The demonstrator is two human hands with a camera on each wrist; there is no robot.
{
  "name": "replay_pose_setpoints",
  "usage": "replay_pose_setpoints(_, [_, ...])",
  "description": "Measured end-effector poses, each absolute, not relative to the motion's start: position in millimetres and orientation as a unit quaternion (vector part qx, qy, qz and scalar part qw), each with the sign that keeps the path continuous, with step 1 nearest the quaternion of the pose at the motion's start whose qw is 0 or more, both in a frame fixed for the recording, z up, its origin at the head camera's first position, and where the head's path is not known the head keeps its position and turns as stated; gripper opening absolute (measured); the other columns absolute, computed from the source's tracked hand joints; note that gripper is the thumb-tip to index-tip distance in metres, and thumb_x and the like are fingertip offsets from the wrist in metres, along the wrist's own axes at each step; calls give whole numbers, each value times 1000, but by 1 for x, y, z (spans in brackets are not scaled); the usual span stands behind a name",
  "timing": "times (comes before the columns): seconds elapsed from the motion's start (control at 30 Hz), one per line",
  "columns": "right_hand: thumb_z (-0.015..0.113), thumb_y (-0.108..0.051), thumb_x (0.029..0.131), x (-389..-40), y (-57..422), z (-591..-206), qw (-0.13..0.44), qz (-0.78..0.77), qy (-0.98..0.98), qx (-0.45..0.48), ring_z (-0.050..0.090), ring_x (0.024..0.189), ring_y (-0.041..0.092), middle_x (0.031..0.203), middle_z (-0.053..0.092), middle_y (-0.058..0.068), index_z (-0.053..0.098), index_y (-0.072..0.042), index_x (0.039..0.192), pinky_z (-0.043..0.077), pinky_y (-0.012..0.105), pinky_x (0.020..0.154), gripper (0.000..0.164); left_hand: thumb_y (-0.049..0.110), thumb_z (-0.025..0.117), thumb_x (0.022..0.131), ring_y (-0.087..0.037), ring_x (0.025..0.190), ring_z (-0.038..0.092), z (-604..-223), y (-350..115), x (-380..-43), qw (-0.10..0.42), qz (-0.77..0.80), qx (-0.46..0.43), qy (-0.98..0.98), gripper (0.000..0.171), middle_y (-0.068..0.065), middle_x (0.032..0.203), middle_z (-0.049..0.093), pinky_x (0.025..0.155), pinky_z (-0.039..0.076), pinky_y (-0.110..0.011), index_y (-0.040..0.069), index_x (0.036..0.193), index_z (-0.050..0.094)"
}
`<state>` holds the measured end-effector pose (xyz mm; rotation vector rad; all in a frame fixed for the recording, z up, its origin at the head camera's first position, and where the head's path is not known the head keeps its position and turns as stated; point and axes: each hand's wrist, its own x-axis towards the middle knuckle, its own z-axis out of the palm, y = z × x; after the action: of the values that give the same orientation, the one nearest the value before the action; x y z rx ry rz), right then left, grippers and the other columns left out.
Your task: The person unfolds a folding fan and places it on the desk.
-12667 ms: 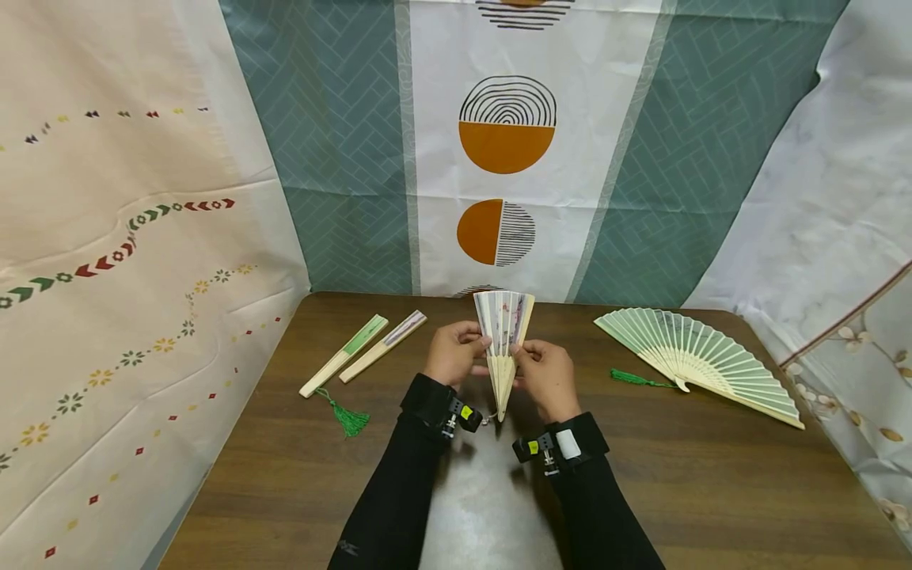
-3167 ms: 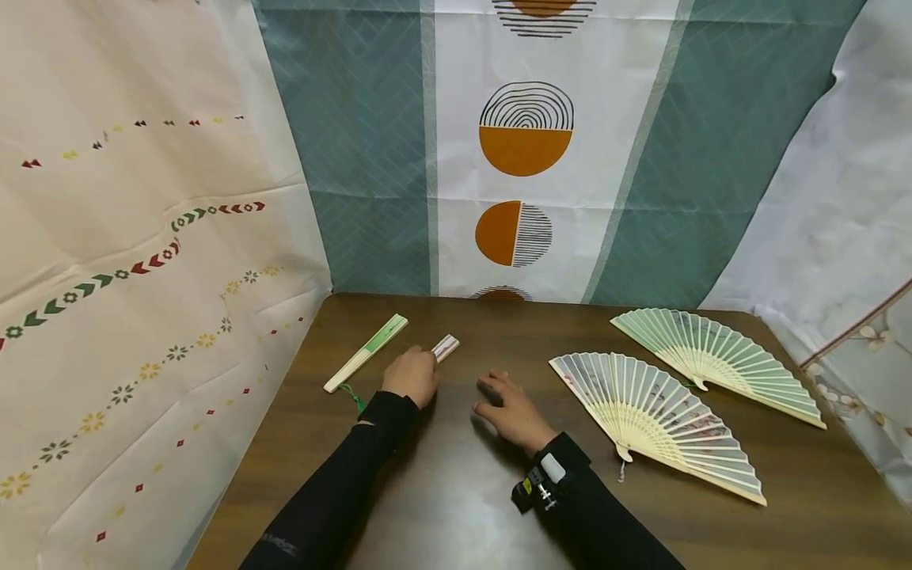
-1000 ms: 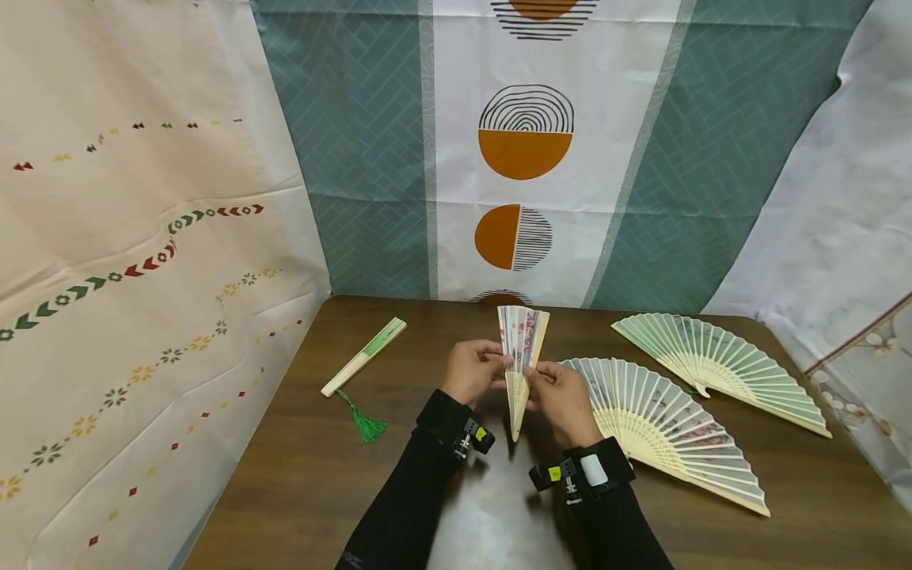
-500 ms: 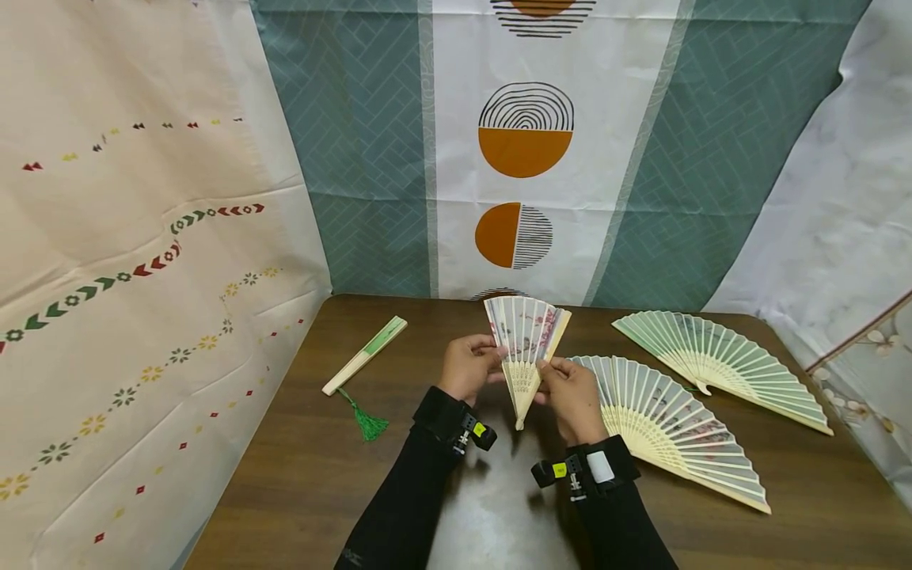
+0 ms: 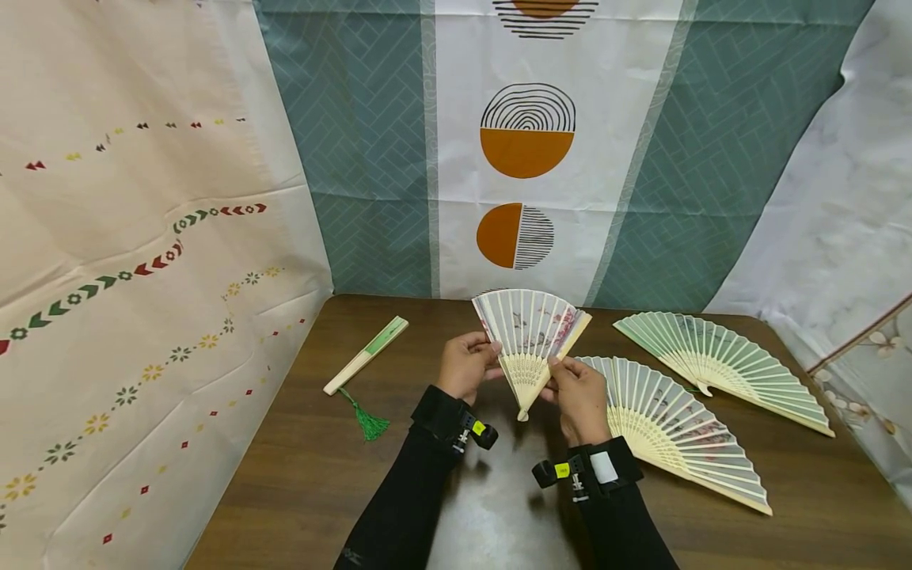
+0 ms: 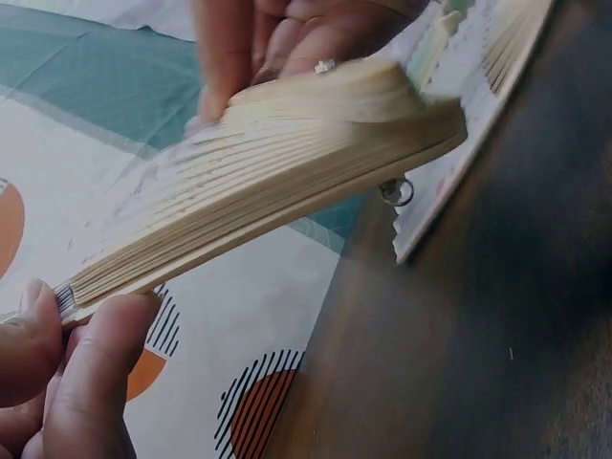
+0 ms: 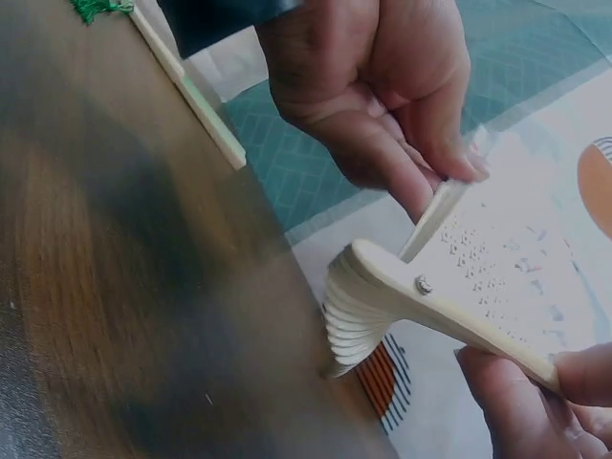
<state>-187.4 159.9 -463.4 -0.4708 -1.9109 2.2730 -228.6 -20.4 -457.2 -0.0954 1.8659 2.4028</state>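
Observation:
Between both hands, above the table, a white folding fan [image 5: 530, 324] with pink and dark prints is spread to a partial wedge, its pivot end pointing down. My left hand [image 5: 466, 366] pinches its left outer rib between thumb and fingers. On the opposite outer rib my right hand [image 5: 580, 396] has a similar pinch. The left wrist view shows the folding fan's stacked ribs [image 6: 258, 182] edge-on, with a small metal ring at the pivot. From the right wrist, the rivet and fanned rib ends of the folding fan [image 7: 382, 287] show close up.
A folded green fan [image 5: 366, 356] with a green tassel [image 5: 372, 425] lies at the left of the table [image 5: 285, 491]. At the right lie a spread white fan [image 5: 677, 427], partly behind the right hand, and a spread green fan [image 5: 720, 360]. Cloth hangs behind the table.
The held fan has widened from a narrow wedge as the hands drew slightly apart. Earlier, the left hand took it from beside the folded green fan; another white fan was laid down spread at right.

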Motion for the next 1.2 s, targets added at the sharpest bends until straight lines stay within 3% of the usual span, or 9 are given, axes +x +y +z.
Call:
replay_pose_setpoints(0.3, [60, -6, 117, -186, 162, -464, 103, 783, -588, -177, 77, 75, 1, 86, 73, -7, 62, 20, 140, 68, 17, 64, 35, -5, 68, 110, -13, 82, 64, -456, -22, -230, 40, 822, -58, 566, 16, 0, 87, 63, 64, 70, -23, -14, 123, 71])
replay_pose_setpoints(0.5, [59, -8, 118, -185, 162, -464, 121, 790, -572, -184, 79, 78, 2, 87, 75, -7, 64, 18, 139, 69, 18, 68, 33, -4, 66, 111, -13, 81, 67, -455, -23, -229, 34, 832, -60, 551, 23, 0, 90, 63, 64, 69, -22, -16, 131, 70])
replay_pose_setpoints(0.8, [59, -7, 118, -187, 161, -465, 148, 807, -540, -185, 80, 80, 2, 90, 76, -5, 64, 16, 136, 70, 18, 69, 30, -8, 65, 111, -12, 79, 64, -458, -21, -230, 20, 850, -64, 522, 24, 1, 85, 63, 66, 71, -23, -19, 132, 67])
replay_pose_setpoints(1.07, [60, -8, 118, -187, 161, -468, 160, 826, -506, -191, 77, 81, 3, 91, 73, -4, 70, 3, 116, 69, 17, 69, 15, -9, 62, 112, -14, 82, 64, -460, -19, -230, 7, 864, -78, 497, 19, -1, 88, 63, 69, 72, -25, -16, 128, 68])
replay_pose_setpoints(1.2, [62, -10, 117, -188, 161, -467, 173, 840, -474, -199, 74, 76, 4, 86, 72, -2, 71, -4, 102, 68, 17, 65, 19, -9, 61, 112, -15, 83, 65, -459, -16, -230, -4, 873, -82, 480, 13, -2, 89, 65, 71, 73, -26, -13, 122, 69])
